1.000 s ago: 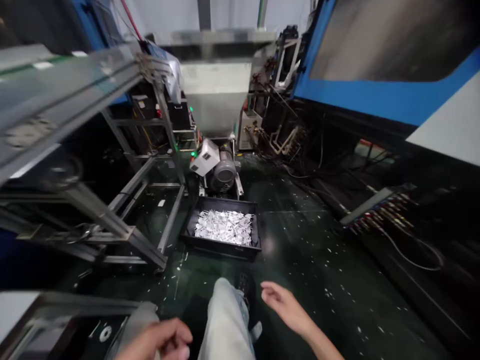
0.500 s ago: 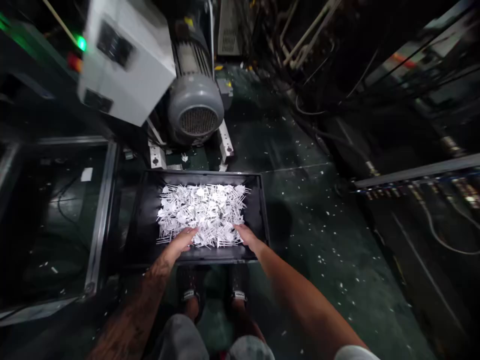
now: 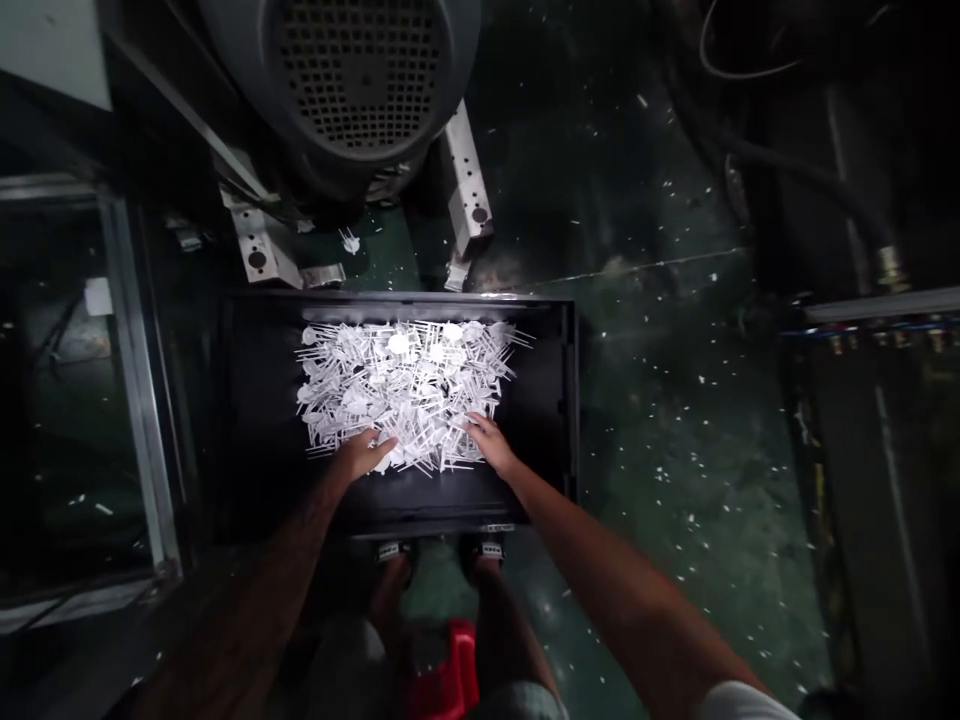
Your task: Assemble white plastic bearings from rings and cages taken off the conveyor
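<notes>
A black rectangular bin [image 3: 540, 400] on the floor holds a heap of small white plastic pieces [image 3: 409, 385], each a rounded head with thin straight prongs. At the heap's near left edge, my left hand [image 3: 361, 455] lies against the pieces, thumb and fingers apart. My right hand [image 3: 491, 442] touches the near right side, fingers spread and fingertips partly among the prongs. Neither hand is closed around any piece that I can see.
Just beyond the bin stands a grey motor [image 3: 360, 80] on white metal feet [image 3: 469, 180]. A metal frame [image 3: 142, 370] is at left. White scraps litter the green floor [image 3: 675, 440]. Something red [image 3: 450, 675] is between my legs, and hoses [image 3: 810, 170] run at right.
My view has tipped down and closer, so the bin and motor look larger. My right hand has moved slightly further onto the pieces. The red thing shows more.
</notes>
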### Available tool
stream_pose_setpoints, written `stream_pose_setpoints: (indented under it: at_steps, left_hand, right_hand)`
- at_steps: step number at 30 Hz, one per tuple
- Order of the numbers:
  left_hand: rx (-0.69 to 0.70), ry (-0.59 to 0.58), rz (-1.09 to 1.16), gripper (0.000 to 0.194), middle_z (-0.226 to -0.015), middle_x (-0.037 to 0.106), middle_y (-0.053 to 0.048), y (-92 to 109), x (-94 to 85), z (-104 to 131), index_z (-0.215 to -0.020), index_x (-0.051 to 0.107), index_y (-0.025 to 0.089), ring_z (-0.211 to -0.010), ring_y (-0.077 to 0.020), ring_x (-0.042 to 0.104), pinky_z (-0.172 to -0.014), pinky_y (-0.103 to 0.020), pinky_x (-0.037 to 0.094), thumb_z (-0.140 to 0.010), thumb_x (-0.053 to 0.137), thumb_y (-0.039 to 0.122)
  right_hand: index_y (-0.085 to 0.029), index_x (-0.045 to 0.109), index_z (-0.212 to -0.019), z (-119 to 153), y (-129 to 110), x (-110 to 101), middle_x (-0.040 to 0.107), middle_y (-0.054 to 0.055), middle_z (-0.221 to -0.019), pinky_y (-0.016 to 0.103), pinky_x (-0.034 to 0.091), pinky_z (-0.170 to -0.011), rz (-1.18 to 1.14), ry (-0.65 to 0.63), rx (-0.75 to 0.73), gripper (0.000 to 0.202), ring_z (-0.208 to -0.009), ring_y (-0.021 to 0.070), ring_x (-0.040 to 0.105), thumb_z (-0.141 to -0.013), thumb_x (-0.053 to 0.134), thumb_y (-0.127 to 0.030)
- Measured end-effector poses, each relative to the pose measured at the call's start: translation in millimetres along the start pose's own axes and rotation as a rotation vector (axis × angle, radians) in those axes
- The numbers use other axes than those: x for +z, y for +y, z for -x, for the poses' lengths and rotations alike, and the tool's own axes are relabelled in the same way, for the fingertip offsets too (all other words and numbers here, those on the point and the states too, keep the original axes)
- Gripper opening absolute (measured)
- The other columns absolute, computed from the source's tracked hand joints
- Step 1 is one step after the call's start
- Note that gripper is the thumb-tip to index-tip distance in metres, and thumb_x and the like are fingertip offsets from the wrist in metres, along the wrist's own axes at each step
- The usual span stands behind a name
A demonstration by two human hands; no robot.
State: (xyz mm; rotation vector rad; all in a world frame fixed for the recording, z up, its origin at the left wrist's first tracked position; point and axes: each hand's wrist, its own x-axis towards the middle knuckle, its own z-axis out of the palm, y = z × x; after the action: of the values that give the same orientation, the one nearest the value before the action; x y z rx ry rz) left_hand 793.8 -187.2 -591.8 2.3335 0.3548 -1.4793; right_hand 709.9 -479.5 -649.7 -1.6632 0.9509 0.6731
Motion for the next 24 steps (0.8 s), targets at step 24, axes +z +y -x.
stream_pose_setpoints:
  at_steps: [24]
  left_hand:
    - [-0.098, -0.120, 0.423, 0.038, -0.124, 0.072, -0.011, 11.2, -7.0, 18.0, -0.129, 0.067, 0.016, -0.101, -0.0239, 0.073, -0.085, -0.043, 0.066, -0.104, 0.066, 0.045]
  right_hand:
    - [-0.017, 0.066, -0.138, 17.5, 13.9, 32.8, 0.058, 0.013, -0.146, 0.057, 0.052, -0.113, 0.027, 0.106, -0.002, 0.035, -0.131, 0.0336, 0.059, -0.108, 0.076, -0.034]
